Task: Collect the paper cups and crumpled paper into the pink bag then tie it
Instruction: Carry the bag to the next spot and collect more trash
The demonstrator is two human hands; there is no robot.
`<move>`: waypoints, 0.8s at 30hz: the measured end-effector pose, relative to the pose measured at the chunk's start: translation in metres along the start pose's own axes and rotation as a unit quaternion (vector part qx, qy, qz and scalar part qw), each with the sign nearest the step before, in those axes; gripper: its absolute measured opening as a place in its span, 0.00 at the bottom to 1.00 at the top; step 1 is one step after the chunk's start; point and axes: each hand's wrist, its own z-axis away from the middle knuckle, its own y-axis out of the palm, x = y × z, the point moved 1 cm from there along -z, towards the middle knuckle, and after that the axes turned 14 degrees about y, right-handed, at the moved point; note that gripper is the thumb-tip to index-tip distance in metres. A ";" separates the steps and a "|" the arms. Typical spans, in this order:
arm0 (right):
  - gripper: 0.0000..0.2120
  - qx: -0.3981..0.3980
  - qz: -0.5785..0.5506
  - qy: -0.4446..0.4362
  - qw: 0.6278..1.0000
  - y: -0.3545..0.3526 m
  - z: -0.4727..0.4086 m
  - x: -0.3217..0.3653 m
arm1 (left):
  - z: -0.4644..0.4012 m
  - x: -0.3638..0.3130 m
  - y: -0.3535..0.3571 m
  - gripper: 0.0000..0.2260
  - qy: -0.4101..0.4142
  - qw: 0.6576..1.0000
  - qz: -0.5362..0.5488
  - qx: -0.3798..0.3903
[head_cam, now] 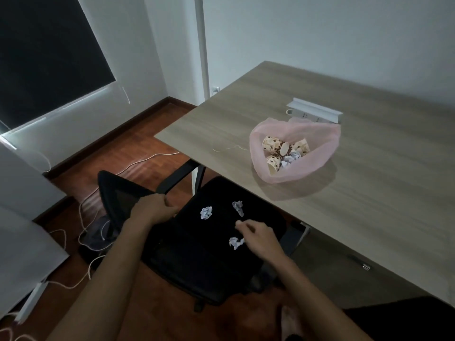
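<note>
Your pink bag (317, 153) lies open on the wooden desk (246, 114), its mouth turned toward you, just in front of a white power strip (312, 114). Inside it you can count three paper cups (273, 143) with a brown spotted print, all tipped on their sides, and at least two balls of crumpled paper (291, 156) wedged among them; the exact number of balls in the bag is hard to tell. Three more crumpled paper balls sit on the seat of the black office chair (202, 242) pulled up beside the desk: one toward the left of the seat (206, 213), one toward the back near the desk edge (238, 207), and one at the front (236, 243). Your left hand (152, 209) reaches forward with the arm nearly straight and curls around the chair's back edge where it meets the seat, fingers wrapped over the frame. Your right hand (258, 238) hovers low over the seat, palm down, its fingers loosely bent and drawn close together, the fingertips touching or just beside the front paper ball; you cannot tell whether they have pinched it. White cables (83, 217) trail across the reddish wood floor (138, 148) to the left of the chair.
</note>
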 end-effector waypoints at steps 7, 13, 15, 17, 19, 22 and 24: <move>0.21 -0.108 -0.070 0.052 0.990 -0.096 -0.101 -0.007 | -0.082 -0.079 0.064 0.26 -0.023 0.977 0.113 0.181; 0.24 -0.155 -0.185 0.122 0.963 -0.175 -0.174 -0.023 | -0.118 -0.121 0.147 0.27 -0.097 0.953 0.157 0.240; 0.29 -0.154 -0.217 0.143 0.953 -0.195 -0.194 -0.024 | -0.122 -0.132 0.175 0.25 -0.123 0.943 0.187 0.244; 0.32 -0.144 -0.239 0.155 0.948 -0.207 -0.212 -0.025 | -0.126 -0.140 0.204 0.25 -0.164 0.932 0.229 0.229; 0.34 -0.140 -0.270 0.161 0.939 -0.211 -0.229 -0.027 | -0.131 -0.148 0.231 0.27 -0.200 0.920 0.267 0.203; 0.36 -0.148 -0.335 0.176 0.914 -0.212 -0.251 -0.035 | -0.143 -0.156 0.271 0.29 -0.238 0.911 0.295 0.160; 0.37 -0.167 -0.370 0.185 0.895 -0.215 -0.262 -0.042 | -0.155 -0.158 0.294 0.30 -0.256 0.907 0.303 0.140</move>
